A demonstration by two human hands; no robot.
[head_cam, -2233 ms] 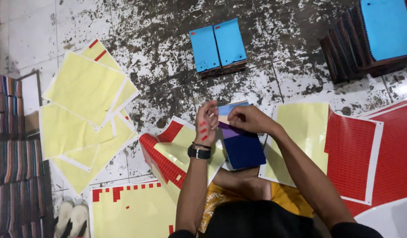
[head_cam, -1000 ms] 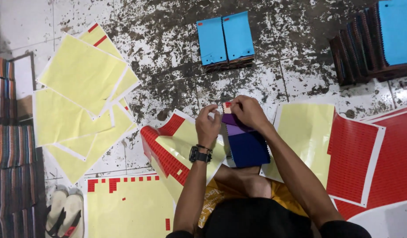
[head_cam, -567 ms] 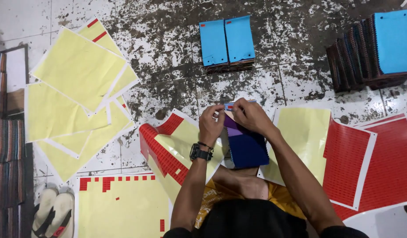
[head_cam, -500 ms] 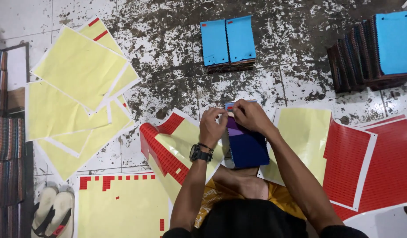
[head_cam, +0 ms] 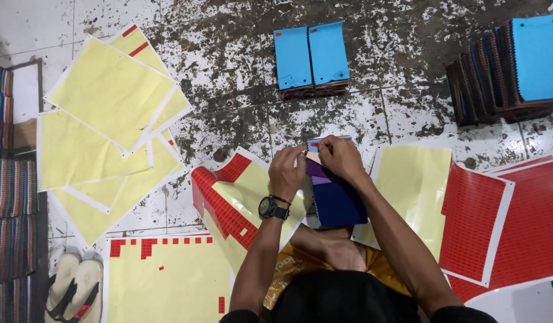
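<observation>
Both hands, left (head_cam: 286,172) and right (head_cam: 342,158), pinch the far end of a dark-blue fabric swatch booklet (head_cam: 336,200), long axis running away from the person; fingertips hide its top edge.

Both hands, left hand (head_cam: 286,172) and right hand (head_cam: 342,158), meet over swatch booklet (head_cam: 331,192). Bare stained floor (head_cam: 240,90) ahead offers open passage up to blue swatch stack (head_cam: 311,58). Left blocked by curled red sticker sheet (head_cam: 219,200); right by yellow backing sheet (head_cam: 411,191). Dark swatch pile (head_cam: 507,66) closes far right corner.
</observation>
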